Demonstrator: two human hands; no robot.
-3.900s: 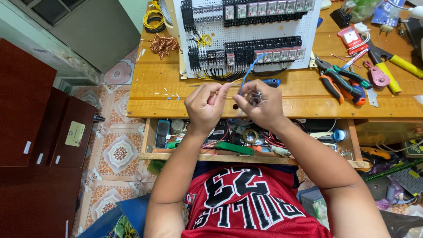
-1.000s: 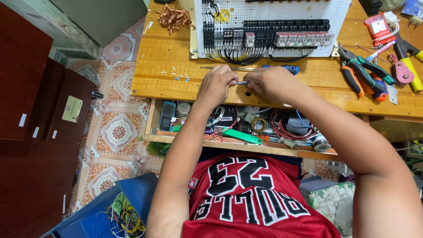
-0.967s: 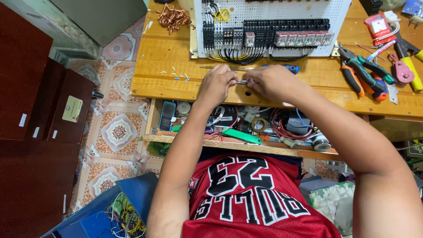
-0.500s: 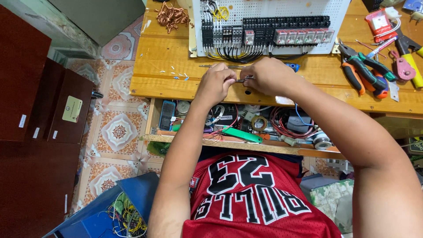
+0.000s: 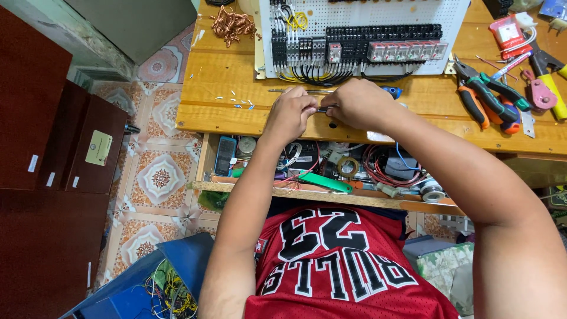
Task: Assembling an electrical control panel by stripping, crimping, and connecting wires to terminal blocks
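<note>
where the wooden bench ends, left hand and right hand pinch a thin wire between them.

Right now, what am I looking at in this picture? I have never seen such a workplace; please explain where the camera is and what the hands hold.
The camera sits on a person's head and looks down, so you see their own two bare arms and red shirt from above. No machine is here.

The left hand and right hand meet over a wooden workbench. Between their fingers they pinch a small dark, thin piece; it is too small to say what it is.

Behind the hands lies a white perforated panel carrying rows of black electrical parts and black wires. To the right lie pliers with orange and green handles. A heap of copper wire scraps lies at the far left. A shelf below holds tape rolls and cables.
</note>
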